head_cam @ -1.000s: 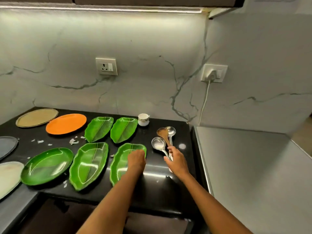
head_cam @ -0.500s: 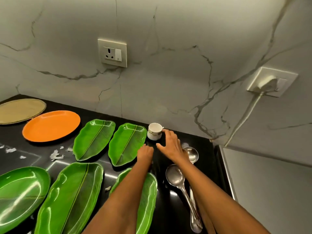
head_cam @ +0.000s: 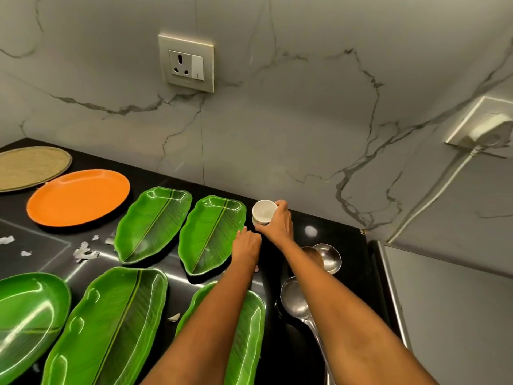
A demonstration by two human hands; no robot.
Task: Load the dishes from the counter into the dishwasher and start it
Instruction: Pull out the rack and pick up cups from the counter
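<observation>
We see our right hand [head_cam: 277,222] at the back of the black desk [head_cam: 327,218], its fingers curled round a small white cup [head_cam: 263,212] that sits close to the marble wall [head_cam: 277,120]. The cup's mouth faces up and shows a pale inside. Whether it rests on the desk or is lifted off it, we cannot tell.

Our left hand [head_cam: 246,245] lies just beside the right wrist, fingers curled under, holding nothing that we can make out. It sits at the right edge of a green leaf-shaped plate [head_cam: 211,232].

A second leaf plate [head_cam: 151,222] lies to the left of that one. Nearer to us, three more green plates sit in a row: a rounder one [head_cam: 27,315] at the far left, a long one [head_cam: 111,323] in the middle, and one [head_cam: 247,337] partly under our left forearm. An orange plate [head_cam: 77,197] lies behind them at the left, with a tan round plate [head_cam: 30,166] beyond it, near the corner.

To the right of our right forearm lie steel ladles: one bowl [head_cam: 329,257] near the desk's right edge and another [head_cam: 294,300] closer to us, its handle running toward the bottom of the view. White scraps [head_cam: 84,252] are scattered on the desk left of the leaf plates. On the wall we see a socket [head_cam: 186,63], and at the right a plug with a white cord [head_cam: 488,129].
</observation>
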